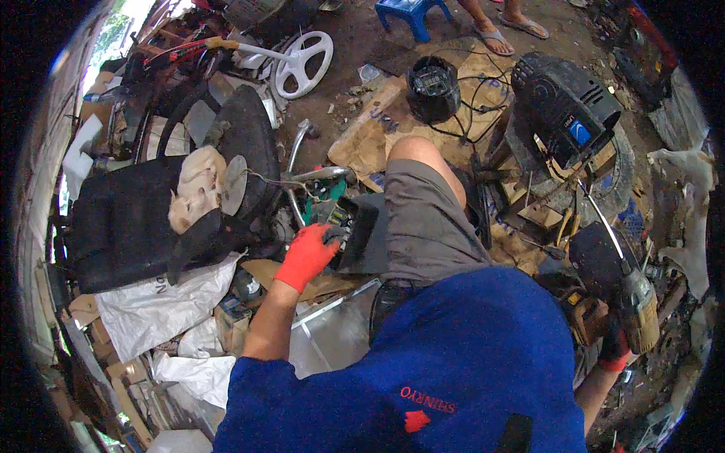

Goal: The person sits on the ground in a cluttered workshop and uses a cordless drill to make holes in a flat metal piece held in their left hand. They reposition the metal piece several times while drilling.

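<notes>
My left hand (310,253), in a red glove with dark fingertips, reaches into an open black case (360,232) beside my left knee. Its fingers are bent down among small parts in the case; what they pinch is hidden. At the lower right, my right hand (615,343) in a dark glove with a red cuff is mostly hidden behind the worn handle of a long-shafted screwdriver (642,313). The right fingers do not show well enough to read their grip. A dark tool with a yellow part (580,308) is close beside this hand.
A pale dog (200,185) lies curled on a black chair (124,219) at left. Ahead stand a black motor-like drum (433,89) with cables and a large black machine housing (570,106). Another person's sandalled feet (498,41) are near a blue stool (411,11).
</notes>
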A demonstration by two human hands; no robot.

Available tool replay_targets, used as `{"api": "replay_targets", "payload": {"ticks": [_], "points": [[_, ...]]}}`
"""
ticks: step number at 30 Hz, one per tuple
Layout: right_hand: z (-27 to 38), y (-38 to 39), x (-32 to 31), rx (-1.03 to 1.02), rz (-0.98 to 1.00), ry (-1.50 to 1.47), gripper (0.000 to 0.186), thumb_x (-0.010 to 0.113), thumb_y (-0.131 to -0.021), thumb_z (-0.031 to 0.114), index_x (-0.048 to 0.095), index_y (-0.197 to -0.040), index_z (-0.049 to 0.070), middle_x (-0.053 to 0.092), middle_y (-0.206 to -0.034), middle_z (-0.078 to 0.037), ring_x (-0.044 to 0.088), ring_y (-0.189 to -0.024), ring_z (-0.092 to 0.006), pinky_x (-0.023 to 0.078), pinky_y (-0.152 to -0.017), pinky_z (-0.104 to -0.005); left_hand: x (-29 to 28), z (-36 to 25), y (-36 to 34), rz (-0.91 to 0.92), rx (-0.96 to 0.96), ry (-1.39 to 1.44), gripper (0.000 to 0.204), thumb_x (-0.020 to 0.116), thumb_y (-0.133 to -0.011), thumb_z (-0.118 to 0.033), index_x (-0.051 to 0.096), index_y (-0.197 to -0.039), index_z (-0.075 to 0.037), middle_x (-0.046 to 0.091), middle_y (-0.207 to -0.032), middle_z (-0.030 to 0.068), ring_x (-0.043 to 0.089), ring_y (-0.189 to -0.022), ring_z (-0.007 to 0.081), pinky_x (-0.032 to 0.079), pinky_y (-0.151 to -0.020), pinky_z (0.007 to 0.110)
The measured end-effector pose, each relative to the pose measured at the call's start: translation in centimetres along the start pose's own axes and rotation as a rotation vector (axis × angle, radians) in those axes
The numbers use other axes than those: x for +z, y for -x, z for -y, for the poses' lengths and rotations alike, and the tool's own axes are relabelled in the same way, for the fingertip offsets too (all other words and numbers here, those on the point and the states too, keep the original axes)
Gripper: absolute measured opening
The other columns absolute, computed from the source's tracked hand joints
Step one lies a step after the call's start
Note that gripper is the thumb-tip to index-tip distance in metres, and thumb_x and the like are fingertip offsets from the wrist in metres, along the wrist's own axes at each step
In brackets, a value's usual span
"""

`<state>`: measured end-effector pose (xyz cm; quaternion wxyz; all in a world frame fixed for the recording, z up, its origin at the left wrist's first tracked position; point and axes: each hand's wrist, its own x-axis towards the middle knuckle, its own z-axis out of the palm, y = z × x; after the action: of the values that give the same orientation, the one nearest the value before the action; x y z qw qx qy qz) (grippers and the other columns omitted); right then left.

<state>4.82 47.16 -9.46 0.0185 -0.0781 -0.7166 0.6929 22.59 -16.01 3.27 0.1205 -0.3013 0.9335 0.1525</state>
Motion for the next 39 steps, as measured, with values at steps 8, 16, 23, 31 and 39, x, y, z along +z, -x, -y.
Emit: {"api": "replay_targets", "payload": {"ticks": [8, 16, 23, 31, 39], "points": [[0.4, 0.8, 0.1, -0.005, -0.009, -0.001, 0.053, 0.074, -0.072, 0.021, 0.053, -0.119, 0.008, 0.059, -0.113, -0.007, 0.057, -0.101, -0.0213, 0.048, -0.087, -0.0354, 4.3, 2.7, -1.0, -0.023, -0.097, -0.013, 0.042, 0.067, -0.077, -0.025, 0.061, -0.114, -0.008, 0.061, -0.113, 0.0162, 0.059, -0.103, 0.0340, 0.047, -0.087, 0.041], [-0.5, 2.3, 0.0, 0.021, -0.057, -0.082, 0.051, 0.073, -0.073, 0.024, 0.054, -0.117, 0.007, 0.060, -0.110, -0.008, 0.059, -0.097, -0.0215, 0.049, -0.085, -0.0351, 5.6, 1.9, -4.5, -0.164, 0.095, -0.234, 0.036, 0.068, -0.076, -0.026, 0.062, -0.108, -0.011, 0.063, -0.109, 0.0132, 0.059, -0.101, 0.0310, 0.048, -0.085, 0.041], [5.2, 2.5, 3.7, -0.103, 0.125, 0.163, 0.064, 0.081, -0.062, 0.020, 0.056, -0.120, 0.007, 0.062, -0.110, -0.006, 0.060, -0.098, -0.0228, 0.050, -0.084, -0.0352, 6.7, 0.9, -8.7, -0.016, 0.031, -0.480, 0.042, 0.065, -0.079, -0.030, 0.055, -0.115, -0.011, 0.058, -0.113, 0.0156, 0.058, -0.102, 0.0327, 0.047, -0.086, 0.042], [10.8, 2.8, 7.5, -0.083, 0.248, -0.080, 0.062, 0.078, -0.065, 0.018, 0.055, -0.121, 0.006, 0.062, -0.110, -0.005, 0.061, -0.098, -0.0207, 0.050, -0.084, -0.0338, 4.7, -1.7, -9.0, 0.028, -0.035, -0.365, 0.051, 0.066, -0.078, -0.028, 0.052, -0.122, -0.008, 0.055, -0.120, 0.0215, 0.052, -0.114, 0.0377, 0.043, -0.095, 0.044], [14.1, 1.3, 9.8, 0.097, 0.235, -0.345, 0.052, 0.068, -0.078, 0.016, 0.051, -0.126, 0.006, 0.059, -0.117, -0.007, 0.060, -0.103, -0.0186, 0.049, -0.089, -0.0340, 0.2, -19.3, -4.1, -0.053, 0.642, 0.666, 0.061, 0.072, -0.074, -0.015, 0.048, -0.128, -0.001, 0.055, -0.124, 0.0185, 0.050, -0.118, 0.0308, 0.036, -0.102, 0.039]]}}
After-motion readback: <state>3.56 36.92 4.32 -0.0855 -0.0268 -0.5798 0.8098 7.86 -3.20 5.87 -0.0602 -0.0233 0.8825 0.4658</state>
